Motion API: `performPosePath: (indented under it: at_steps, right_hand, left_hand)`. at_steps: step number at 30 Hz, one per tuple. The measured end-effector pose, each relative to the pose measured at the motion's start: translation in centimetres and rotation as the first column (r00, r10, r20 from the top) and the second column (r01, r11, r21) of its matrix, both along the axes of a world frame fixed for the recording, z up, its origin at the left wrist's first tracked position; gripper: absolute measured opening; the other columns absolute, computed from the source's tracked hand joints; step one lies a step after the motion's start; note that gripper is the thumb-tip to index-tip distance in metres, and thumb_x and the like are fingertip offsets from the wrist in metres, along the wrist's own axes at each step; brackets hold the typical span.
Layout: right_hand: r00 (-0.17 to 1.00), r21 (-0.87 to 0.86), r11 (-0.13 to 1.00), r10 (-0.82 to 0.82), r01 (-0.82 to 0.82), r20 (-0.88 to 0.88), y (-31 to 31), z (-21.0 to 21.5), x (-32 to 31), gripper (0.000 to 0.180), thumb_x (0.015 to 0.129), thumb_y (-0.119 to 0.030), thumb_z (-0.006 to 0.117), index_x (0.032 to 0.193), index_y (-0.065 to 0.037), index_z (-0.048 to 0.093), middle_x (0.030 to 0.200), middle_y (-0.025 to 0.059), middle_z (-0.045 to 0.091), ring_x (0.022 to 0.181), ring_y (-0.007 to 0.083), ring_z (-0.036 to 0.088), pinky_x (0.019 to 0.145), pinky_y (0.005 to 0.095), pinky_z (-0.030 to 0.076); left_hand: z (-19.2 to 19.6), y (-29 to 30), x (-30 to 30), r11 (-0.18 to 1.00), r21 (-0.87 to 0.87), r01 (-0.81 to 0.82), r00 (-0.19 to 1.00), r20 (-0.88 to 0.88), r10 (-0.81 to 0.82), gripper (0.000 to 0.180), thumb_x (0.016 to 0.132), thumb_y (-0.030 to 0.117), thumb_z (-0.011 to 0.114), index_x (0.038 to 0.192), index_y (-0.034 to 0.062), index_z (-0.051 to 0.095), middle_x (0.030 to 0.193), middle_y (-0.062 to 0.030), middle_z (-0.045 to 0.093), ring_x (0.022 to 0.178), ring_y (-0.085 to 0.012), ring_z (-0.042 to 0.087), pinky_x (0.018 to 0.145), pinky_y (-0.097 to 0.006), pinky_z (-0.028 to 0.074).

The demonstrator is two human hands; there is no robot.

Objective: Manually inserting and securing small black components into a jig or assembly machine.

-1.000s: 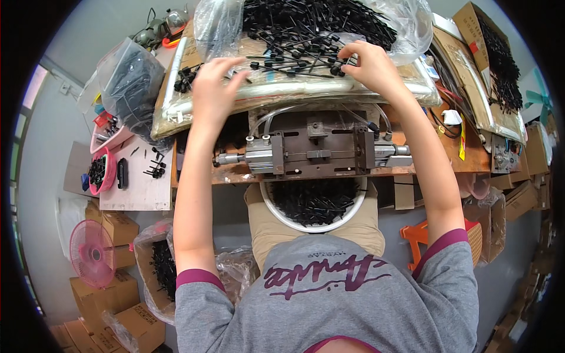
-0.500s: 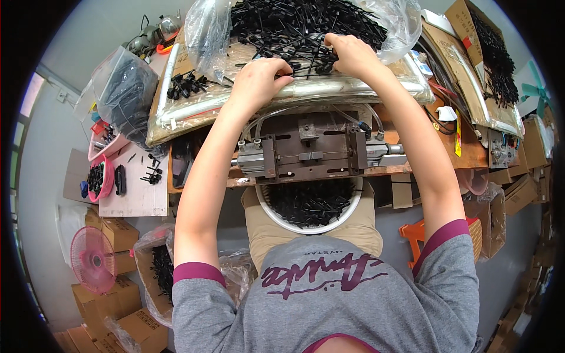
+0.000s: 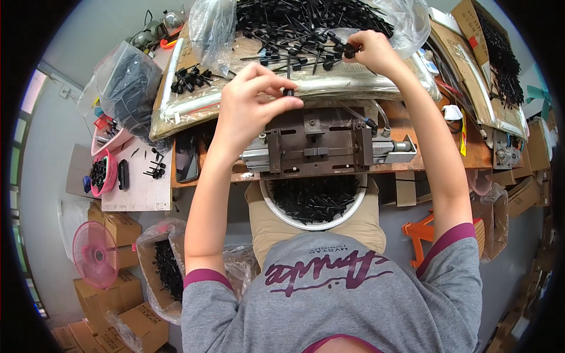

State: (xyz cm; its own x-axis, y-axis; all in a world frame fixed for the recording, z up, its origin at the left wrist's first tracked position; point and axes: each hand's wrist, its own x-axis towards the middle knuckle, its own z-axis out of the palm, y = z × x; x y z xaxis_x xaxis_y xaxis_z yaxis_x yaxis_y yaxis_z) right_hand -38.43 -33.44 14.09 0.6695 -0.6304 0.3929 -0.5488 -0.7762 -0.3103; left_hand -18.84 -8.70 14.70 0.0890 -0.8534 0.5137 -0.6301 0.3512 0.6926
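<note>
My left hand (image 3: 250, 100) is raised over the front edge of the tray, thumb and fingertips pinching a black plastic part with a thin stem (image 3: 289, 92). The stem points away from me. Farther off and to the right, my right hand (image 3: 374, 52) pinches one or more black knobbed pieces (image 3: 351, 50) at the edge of the pile. That heap of black stemmed parts (image 3: 312, 23) spreads over the plastic-covered tray (image 3: 353, 86). Below my hands sits a dark metal fixture (image 3: 315, 138) with a cylinder at each side.
A white tub (image 3: 266, 203) of black parts rests at my lap. On the left are a pink basket (image 3: 112, 176), a pink fan (image 3: 95, 254) and cardboard boxes (image 3: 120, 232). An orange stool (image 3: 416, 235) stands at the right, and a carton of black parts (image 3: 474, 29) is at the far right.
My left hand has lifted off the tray edge toward me, with a black stemmed part now showing in its pinch. My right hand has shifted slightly right, black pieces visible at its fingertips.
</note>
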Motion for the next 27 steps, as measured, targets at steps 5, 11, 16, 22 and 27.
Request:
performPosePath:
  at_steps: [5,11,16,22,27]
  right_hand:
    - [0.987,-0.208,0.978,0.057,-0.025,0.148,2.8,0.4,-1.7,0.016,0.077,0.002,0.069,0.092,-0.001,0.073,0.089,0.0102,0.066,0.074,0.0254,0.065,0.064,0.0333,0.051]
    - [0.897,-0.335,0.93,0.273,-0.154,0.347,8.8,0.2,-2.2,0.021,0.077,0.011,0.06,0.092,0.0,0.068,0.085,0.014,0.063,0.078,0.0317,0.065,0.066,0.0372,0.051]
    - [0.841,-0.41,0.893,0.36,-0.185,0.405,11.3,-1.1,-2.3,0.022,0.077,0.013,0.06,0.093,0.0,0.068,0.091,0.0129,0.067,0.083,0.0307,0.067,0.07,0.0345,0.053]
    - [0.849,-0.43,0.894,0.321,-0.126,0.419,13.7,-1.9,-3.9,0.033,0.068,0.013,0.069,0.096,-0.004,0.076,0.094,0.0049,0.069,0.083,0.0197,0.068,0.071,0.0294,0.055]
    - [0.845,-0.403,0.906,0.315,-0.131,0.433,15.1,-3.9,-5.3,0.036,0.065,0.011,0.067,0.096,-0.004,0.075,0.092,0.0088,0.069,0.08,0.0251,0.069,0.069,0.0332,0.056]
  left_hand:
    - [-3.6,5.7,-3.9,0.998,0.053,0.035,0.987,-0.157,-0.026,0.025,0.077,-0.004,0.08,0.101,-0.0028,0.074,0.119,-0.0124,0.065,0.096,-0.0173,0.07,0.078,-0.028,0.063]
    - [-12.0,8.7,-8.3,0.989,-0.024,-0.147,0.957,0.25,0.149,0.027,0.073,0.011,0.083,0.098,0.0056,0.075,0.123,-0.0065,0.07,0.093,-0.0243,0.072,0.081,-0.031,0.058]
    - [-13.9,7.3,-9.0,0.979,-0.125,-0.159,0.872,0.448,0.199,0.028,0.073,0.013,0.082,0.098,0.0062,0.073,0.122,-0.0051,0.071,0.083,-0.0216,0.071,0.077,-0.031,0.056]
    - [-13.4,6.7,-9.1,0.98,-0.079,-0.181,0.85,0.488,0.196,0.026,0.071,0.013,0.082,0.095,0.0069,0.074,0.119,-0.0036,0.072,0.074,-0.0198,0.069,0.071,-0.03,0.054]
    - [-13.3,6.6,-8.9,0.982,-0.081,-0.171,0.864,0.466,0.189,0.026,0.07,0.013,0.083,0.094,0.0069,0.074,0.119,-0.0038,0.072,0.073,-0.02,0.07,0.07,-0.031,0.055]
